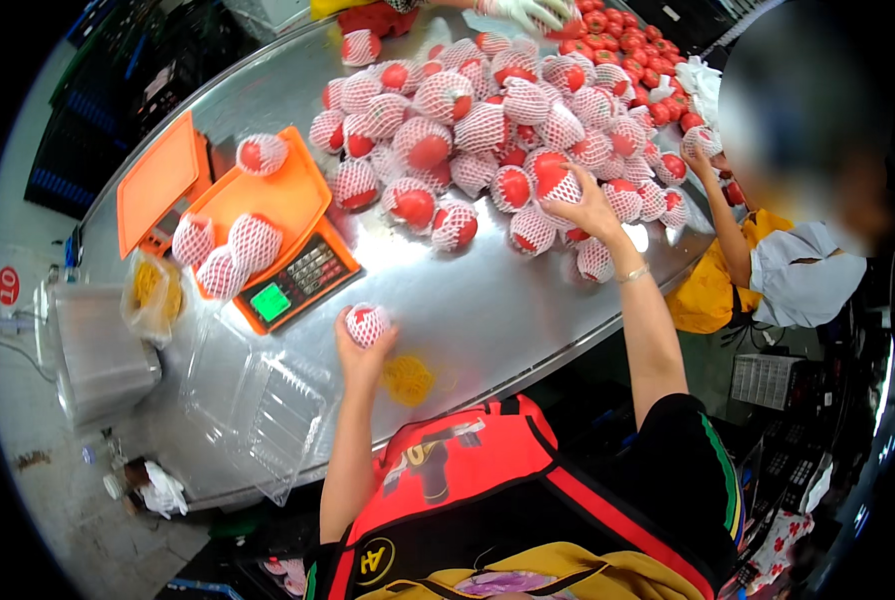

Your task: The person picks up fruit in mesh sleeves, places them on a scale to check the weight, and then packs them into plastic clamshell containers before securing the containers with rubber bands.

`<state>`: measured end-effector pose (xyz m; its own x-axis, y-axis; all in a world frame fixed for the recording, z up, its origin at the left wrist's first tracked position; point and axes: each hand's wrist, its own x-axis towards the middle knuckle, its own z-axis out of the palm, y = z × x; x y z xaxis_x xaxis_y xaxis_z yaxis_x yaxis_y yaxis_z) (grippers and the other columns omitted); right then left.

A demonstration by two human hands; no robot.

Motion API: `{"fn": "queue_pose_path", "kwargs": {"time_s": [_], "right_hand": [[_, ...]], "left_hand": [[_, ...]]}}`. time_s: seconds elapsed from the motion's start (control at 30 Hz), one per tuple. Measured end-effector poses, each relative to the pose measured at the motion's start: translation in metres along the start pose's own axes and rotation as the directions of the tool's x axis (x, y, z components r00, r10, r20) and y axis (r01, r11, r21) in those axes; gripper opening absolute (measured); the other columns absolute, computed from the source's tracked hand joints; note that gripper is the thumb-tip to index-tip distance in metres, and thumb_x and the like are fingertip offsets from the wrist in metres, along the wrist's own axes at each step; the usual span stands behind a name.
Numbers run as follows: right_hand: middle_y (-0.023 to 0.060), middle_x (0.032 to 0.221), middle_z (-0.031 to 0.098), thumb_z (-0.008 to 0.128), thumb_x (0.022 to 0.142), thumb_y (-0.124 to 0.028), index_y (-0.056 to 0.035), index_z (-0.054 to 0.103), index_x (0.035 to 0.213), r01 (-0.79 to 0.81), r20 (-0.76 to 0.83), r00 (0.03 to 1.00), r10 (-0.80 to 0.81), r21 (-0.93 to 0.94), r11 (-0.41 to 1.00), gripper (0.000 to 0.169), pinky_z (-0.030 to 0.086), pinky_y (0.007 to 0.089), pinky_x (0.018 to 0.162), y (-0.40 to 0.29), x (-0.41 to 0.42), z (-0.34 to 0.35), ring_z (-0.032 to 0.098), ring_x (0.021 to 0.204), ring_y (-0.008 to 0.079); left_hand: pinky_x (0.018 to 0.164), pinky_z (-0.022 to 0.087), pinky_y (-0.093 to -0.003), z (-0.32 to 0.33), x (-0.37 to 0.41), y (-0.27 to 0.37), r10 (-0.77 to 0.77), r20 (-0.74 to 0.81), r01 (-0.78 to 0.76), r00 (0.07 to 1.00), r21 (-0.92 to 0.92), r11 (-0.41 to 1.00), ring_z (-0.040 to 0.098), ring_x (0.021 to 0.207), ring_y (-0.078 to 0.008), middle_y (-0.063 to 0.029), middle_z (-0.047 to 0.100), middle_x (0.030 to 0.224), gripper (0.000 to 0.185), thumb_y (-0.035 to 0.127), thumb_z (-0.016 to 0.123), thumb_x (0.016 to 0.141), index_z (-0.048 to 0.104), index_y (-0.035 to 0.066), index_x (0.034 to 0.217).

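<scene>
My left hand (pixel 363 356) grips a tomato in a white foam net (pixel 366 325) above the bare steel near the table's front. At the pile's front edge, my right hand (pixel 596 208) has its fingers around a larger netted tomato (pixel 556 176). Behind and to the left of it spreads the heap of netted tomatoes (pixel 428 142). On the left stands an orange digital scale (pixel 308 274) with a lit green display. Its orange pan (pixel 297 176) carries several netted tomatoes (pixel 254 241). An open clear plastic clamshell box (pixel 267 405) lies left of my left hand.
Yellow rubber bands (pixel 408 380) lie on the steel table (pixel 485 315); a bag of them (pixel 154 289) sits beside the scale. Stacked clear boxes (pixel 98 345) stand left. Bare tomatoes (pixel 627 45) fill the far right. A co-worker's gloved hand (pixel 526 11) and another's bare hand (pixel 699 154) handle tomatoes.
</scene>
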<state>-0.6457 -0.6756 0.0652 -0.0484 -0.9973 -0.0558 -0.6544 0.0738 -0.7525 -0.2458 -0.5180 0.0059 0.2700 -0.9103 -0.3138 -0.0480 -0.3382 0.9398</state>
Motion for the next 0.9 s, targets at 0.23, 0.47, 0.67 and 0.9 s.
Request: {"fn": "queue_pose_path", "kwargs": {"time_s": [0.23, 0.47, 0.67, 0.9], "right_hand": [[0.0091, 0.126, 0.063, 0.06, 0.094, -0.052, -0.01, 0.05, 0.138, -0.519, 0.523, 0.85, -0.063, 0.852, 0.062, 0.061, 0.058, 0.0486, 0.082, -0.08, -0.009, 0.093, 0.066, 0.106, 0.0265], [0.0082, 0.125, 0.063, 0.054, 0.1, -0.049, -0.0074, 0.049, 0.138, -0.566, 0.639, 0.748, -0.178, 0.755, 0.331, 0.057, 0.053, 0.0371, 0.092, -0.121, -0.031, 0.187, 0.063, 0.113, 0.0238], [0.0174, 0.138, 0.052, 0.053, 0.098, -0.056, -0.0069, 0.042, 0.145, -0.187, 0.663, 0.722, -0.199, 0.463, 0.866, 0.069, 0.041, 0.0391, 0.105, -0.139, -0.044, 0.176, 0.05, 0.13, 0.0289], [0.0172, 0.124, 0.051, 0.076, 0.081, -0.024, -0.0167, 0.051, 0.139, 0.34, 0.08, 0.94, -0.332, -0.328, 0.881, 0.064, 0.05, 0.0474, 0.088, -0.115, 0.029, 0.185, 0.056, 0.106, 0.0377]], "left_hand": [[0.099, 0.044, -0.048, -0.006, 0.026, -0.014, 0.283, 0.137, -0.297, 0.949, 0.69, 0.66, 0.051, 0.112, -0.0396, -0.0225, 0.046, 0.122, 0.096, 0.024, 0.088, 0.064, 0.039, 0.007, 0.146], [0.108, 0.039, -0.0472, -0.008, 0.024, 0.032, 0.468, 0.097, -0.447, 0.879, 0.512, 0.734, 0.045, 0.13, -0.0357, -0.0218, 0.04, 0.143, 0.104, 0.028, 0.088, 0.067, 0.031, 0.009, 0.151], [0.1, 0.049, -0.0371, 0.008, 0.037, 0.07, -0.005, 0.242, 0.091, 0.97, -0.343, 0.935, 0.054, 0.12, -0.0238, -0.0153, 0.049, 0.135, 0.085, 0.021, 0.081, 0.08, 0.032, 0.004, 0.148], [0.099, 0.048, -0.0453, 0.04, 0.082, 0.086, 0.37, 0.167, -0.404, 0.914, 0.457, 0.792, 0.057, 0.118, -0.0342, -0.0199, 0.052, 0.131, 0.097, 0.027, 0.085, 0.065, 0.036, 0.004, 0.146]]}}
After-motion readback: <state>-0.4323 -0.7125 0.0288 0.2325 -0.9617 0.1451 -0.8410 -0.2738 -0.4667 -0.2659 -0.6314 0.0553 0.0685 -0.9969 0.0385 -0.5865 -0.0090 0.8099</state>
